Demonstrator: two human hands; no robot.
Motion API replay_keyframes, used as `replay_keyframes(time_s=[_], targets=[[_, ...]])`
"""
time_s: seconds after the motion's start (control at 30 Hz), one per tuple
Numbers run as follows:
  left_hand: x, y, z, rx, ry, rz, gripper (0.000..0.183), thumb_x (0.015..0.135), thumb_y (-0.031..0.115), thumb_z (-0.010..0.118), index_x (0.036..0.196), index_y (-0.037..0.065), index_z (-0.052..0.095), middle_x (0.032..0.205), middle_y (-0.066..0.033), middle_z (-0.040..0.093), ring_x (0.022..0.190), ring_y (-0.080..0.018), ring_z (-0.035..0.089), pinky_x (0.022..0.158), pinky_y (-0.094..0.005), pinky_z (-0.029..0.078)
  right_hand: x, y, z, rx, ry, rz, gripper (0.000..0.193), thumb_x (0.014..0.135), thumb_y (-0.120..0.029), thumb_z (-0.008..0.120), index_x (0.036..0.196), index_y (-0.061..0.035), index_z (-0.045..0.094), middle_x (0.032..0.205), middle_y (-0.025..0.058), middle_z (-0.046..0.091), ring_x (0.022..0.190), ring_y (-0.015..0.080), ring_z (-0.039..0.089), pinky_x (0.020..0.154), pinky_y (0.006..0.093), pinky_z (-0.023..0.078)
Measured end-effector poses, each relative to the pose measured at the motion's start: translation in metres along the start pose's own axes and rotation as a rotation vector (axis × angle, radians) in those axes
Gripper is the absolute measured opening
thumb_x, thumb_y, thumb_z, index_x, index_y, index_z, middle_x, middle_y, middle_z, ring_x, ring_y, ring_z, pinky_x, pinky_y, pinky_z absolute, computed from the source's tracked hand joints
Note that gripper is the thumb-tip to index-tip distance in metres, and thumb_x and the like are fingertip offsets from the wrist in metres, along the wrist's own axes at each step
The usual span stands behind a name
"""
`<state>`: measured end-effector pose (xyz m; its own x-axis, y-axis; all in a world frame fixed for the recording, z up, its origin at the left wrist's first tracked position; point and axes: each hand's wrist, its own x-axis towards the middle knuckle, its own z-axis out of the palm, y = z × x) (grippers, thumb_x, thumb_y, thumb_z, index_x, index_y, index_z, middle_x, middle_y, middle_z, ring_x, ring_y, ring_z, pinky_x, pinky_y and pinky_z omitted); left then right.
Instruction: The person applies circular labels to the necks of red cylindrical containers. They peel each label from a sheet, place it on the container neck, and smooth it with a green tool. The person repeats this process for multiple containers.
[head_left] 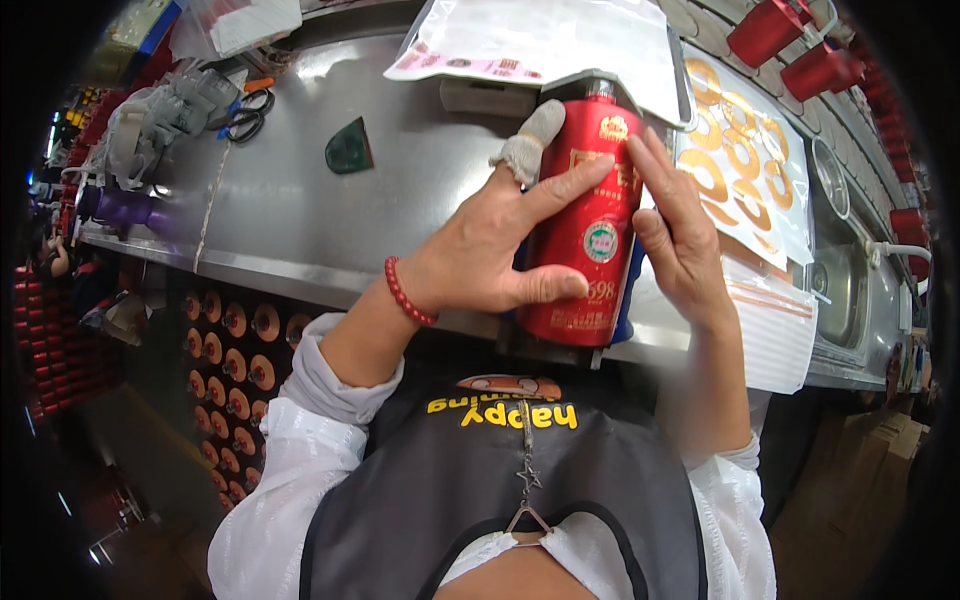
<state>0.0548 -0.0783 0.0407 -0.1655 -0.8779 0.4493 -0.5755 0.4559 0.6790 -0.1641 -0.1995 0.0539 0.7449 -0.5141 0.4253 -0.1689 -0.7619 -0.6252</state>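
A red bottle (575, 225) with gold print and a clear neck lies tilted on a blue support, its neck pointing away from me. My left hand (480, 240) rests over the bottle's left side, thumb and forefinger stretched across its front. A whitish cloth cover (532, 140) wraps one finger of that hand, beside the bottle's shoulder. Along the right side of the bottle, my right hand (682, 235) is held with fingers extended and thumb raised. Its fingertips are at the bottle's edge; contact there is hard to make out. Most of the blue support is hidden.
On the steel table (290, 190) are a dark green scraper-like piece (349, 147) and black-handled scissors (248, 115). A sheet of gold stickers (740, 150) lies at right, near a sink (840, 290). White sheets (540, 40) cover the far side. Red bottles (770, 30) stand at upper right.
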Motion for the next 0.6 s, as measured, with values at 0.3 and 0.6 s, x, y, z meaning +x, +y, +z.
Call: replay_keyframes(time_s=[0.3, 0.6], targets=[[-0.001, 0.001, 0.0, -0.01, -0.045, 0.04, 0.101, 0.081, 0.063, 0.073, 0.158, 0.012, 0.032, 0.164, -0.03, 0.007, 0.152, -0.0453, 0.01, 0.121, -0.0516, 0.015, -0.027, -0.015, -0.002, 0.136, -0.053, 0.126, 0.077, 0.094, -0.048, 0.065, 0.155, -0.0102, 0.037, 0.147, 0.0231, 0.049, 0.123, 0.0325, 0.055, 0.106, 0.0409, 0.044], [-0.005, 0.002, -0.003, 0.041, -0.102, 0.026, 0.111, 0.079, 0.066, 0.073, 0.16, 0.009, 0.023, 0.164, -0.0293, 0.006, 0.153, -0.0442, 0.007, 0.122, -0.0507, 0.012, -0.045, -0.025, 0.002, 0.188, -0.099, 0.19, 0.104, 0.081, -0.052, 0.078, 0.158, -0.0047, 0.026, 0.133, 0.0248, 0.056, 0.114, 0.034, 0.057, 0.1, 0.0427, 0.047]])
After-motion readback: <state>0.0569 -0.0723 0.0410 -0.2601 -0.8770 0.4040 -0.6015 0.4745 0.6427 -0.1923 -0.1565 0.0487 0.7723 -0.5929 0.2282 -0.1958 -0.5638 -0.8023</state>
